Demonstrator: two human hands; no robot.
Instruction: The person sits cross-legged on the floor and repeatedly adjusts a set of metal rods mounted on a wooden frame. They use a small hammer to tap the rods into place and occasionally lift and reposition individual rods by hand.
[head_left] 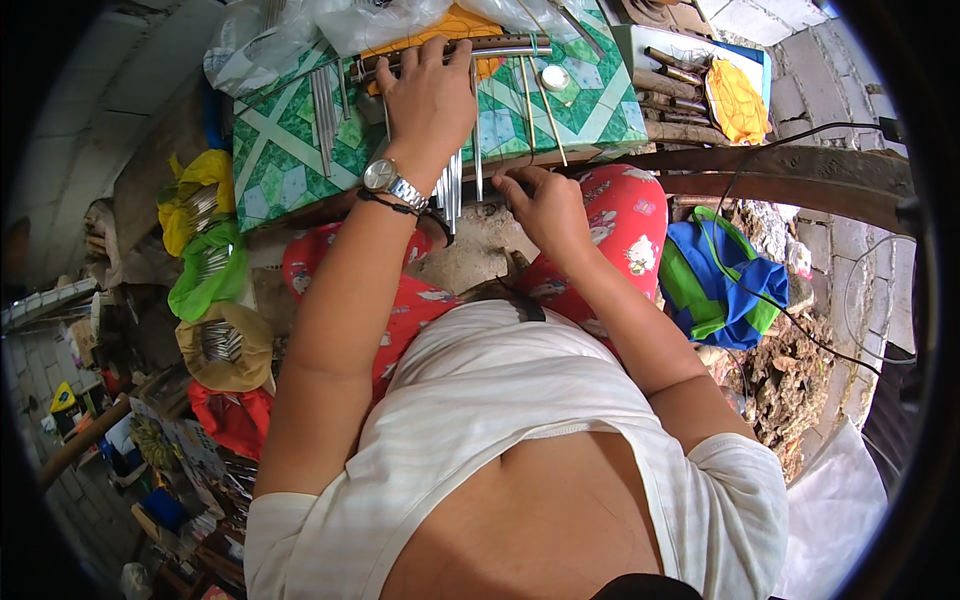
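Metal tubes (452, 195) already dangle at upper centre, left hand (428, 98) resting fingers spread on the brown bar (512, 43), right hand's (550, 210) curled grip untellable, loose rods (324, 115) upper left seemingly unused

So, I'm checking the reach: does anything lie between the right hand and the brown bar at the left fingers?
Yes: two thin pale sticks and a small round white item lie on the green tabletop between the right hand and brown bar.
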